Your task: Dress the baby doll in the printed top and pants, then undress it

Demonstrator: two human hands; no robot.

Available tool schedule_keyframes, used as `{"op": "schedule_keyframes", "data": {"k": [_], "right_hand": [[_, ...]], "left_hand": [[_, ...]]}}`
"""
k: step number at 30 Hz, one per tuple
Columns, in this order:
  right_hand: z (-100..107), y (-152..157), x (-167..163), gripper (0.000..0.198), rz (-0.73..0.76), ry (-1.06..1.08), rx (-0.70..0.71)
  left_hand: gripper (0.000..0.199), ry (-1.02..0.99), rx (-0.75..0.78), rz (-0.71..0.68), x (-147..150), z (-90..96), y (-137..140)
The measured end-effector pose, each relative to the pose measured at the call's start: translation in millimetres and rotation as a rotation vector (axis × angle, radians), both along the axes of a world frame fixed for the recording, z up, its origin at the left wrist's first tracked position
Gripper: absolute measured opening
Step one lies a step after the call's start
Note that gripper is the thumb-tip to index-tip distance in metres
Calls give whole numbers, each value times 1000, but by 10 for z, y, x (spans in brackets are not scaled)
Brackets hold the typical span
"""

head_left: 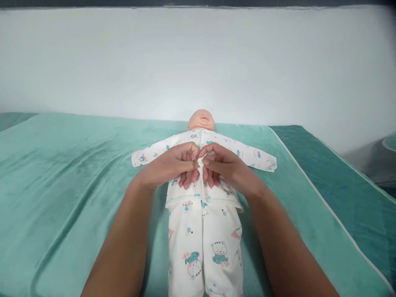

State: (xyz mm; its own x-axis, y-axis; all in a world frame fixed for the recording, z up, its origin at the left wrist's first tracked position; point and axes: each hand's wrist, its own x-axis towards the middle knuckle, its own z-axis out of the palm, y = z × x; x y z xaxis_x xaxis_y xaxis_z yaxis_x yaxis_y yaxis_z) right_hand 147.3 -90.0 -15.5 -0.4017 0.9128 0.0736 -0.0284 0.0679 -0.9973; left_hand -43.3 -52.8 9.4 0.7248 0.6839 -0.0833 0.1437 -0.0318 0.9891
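A baby doll (pixel 201 119) lies on its back, dressed in a white printed shirt (pixel 185 194) and white printed trousers (pixel 218 231). Over the middle of its chest, my left hand (pixel 181 163) pinches one side of the shirt's front opening. Close against it, my right hand (pixel 221 163) pinches the other side. A small pale button (pixel 201 162) shows between my fingertips. Whether it sits in its buttonhole I cannot tell. The doll's sleeves stretch out flat to both sides, their cuffs lying on the cloth.
A light green blanket (pixel 77 198) with some creases spreads under the doll. Past its white-edged right border lies a darker green cover (pixel 340 185). A white wall (pixel 198 62) rises behind the doll's head. Something grey (pixel 377 159) stands at the far right.
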Motion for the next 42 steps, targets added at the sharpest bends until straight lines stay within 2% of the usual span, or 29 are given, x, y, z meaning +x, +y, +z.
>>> {"op": "schedule_keyframes", "data": {"k": [2, 4, 6, 8, 11, 12, 14, 16, 23, 29, 34, 38, 42], "right_hand": [[1, -3, -3, 12, -37, 32, 19], [-2, 0, -9, 9, -135, 108, 62], [-15, 15, -15, 7, -300, 178, 134], [-44, 40, -21, 5, -473, 182, 233], [-111, 89, -40, 10, -592, 48, 375], [-137, 105, -50, 14, -600, -18, 414], [-184, 137, -69, 19, -609, -155, 473], [-221, 166, -81, 24, -623, -268, 481], [-289, 221, -72, 39, -619, -407, 381], [-287, 367, -16, 40, -566, -488, 442], [-267, 533, 86, 40, -481, -457, 500], [-445, 592, 234, 47, -525, -479, 484], [-722, 532, 475, 53, -690, -792, 426]], "left_hand": [[10, 15, 1, -50, -32, 4, 12], [5, -19, 35, -32, -41, -9, 35], [6, -104, 108, 96, -19, -44, 65], [8, -150, 217, 294, 30, -101, 97], [17, -48, 486, 528, 123, -207, 137], [21, -3, 603, 552, 155, -242, 149], [29, 45, 809, 511, 212, -305, 179], [34, 66, 904, 426, 257, -352, 228], [45, 168, 799, 349, 328, -387, 481], [45, 224, 781, 400, 332, -395, 527], [45, 195, 730, 401, 320, -417, 532], [48, 192, 723, 504, 208, -571, 564], [51, 446, 877, 655, -100, -811, 547]]}}
